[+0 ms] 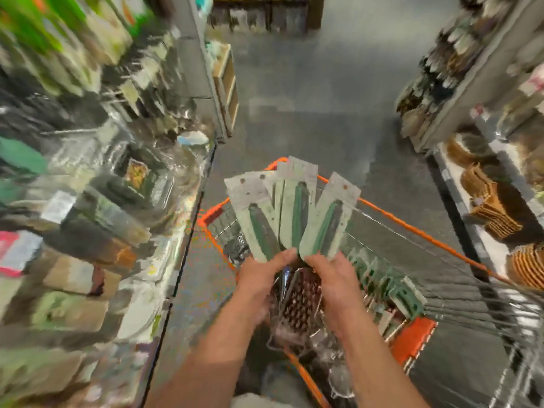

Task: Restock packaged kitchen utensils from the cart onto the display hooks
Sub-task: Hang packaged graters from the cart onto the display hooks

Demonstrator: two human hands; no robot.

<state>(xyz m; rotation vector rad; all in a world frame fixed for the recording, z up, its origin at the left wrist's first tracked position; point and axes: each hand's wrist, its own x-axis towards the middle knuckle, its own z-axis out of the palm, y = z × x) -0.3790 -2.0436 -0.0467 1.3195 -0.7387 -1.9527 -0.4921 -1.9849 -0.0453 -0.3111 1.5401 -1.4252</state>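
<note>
Several pale green carded utensil packages (290,210), each showing a dark green-handled tool under plastic, were fanned upright at the centre of the frame. Both hands held the fan by its lower ends: the left hand (260,278) had its fingers curled round the bottom of the leftmost cards, and the right hand (332,276) was wrapped round the bottom of the rightmost card. A perforated metal grater face (300,301) showed between the wrists, seemingly part of the held bundle.

Directly beneath stood the orange-rimmed wire shopping cart (412,228), lower centre to lower right. More green carded packages (394,287) lay in it along the right side, so stock remained to be moved.

Progress was judged early to middling: the bundle was out of the cart, none of it yet hung. The hook display (88,119) filled the left of the frame, heavily blurred; which hooks were free could not be told.

No brand, label or writing was legible anywhere; the card headers showed only punched hang holes.
</note>
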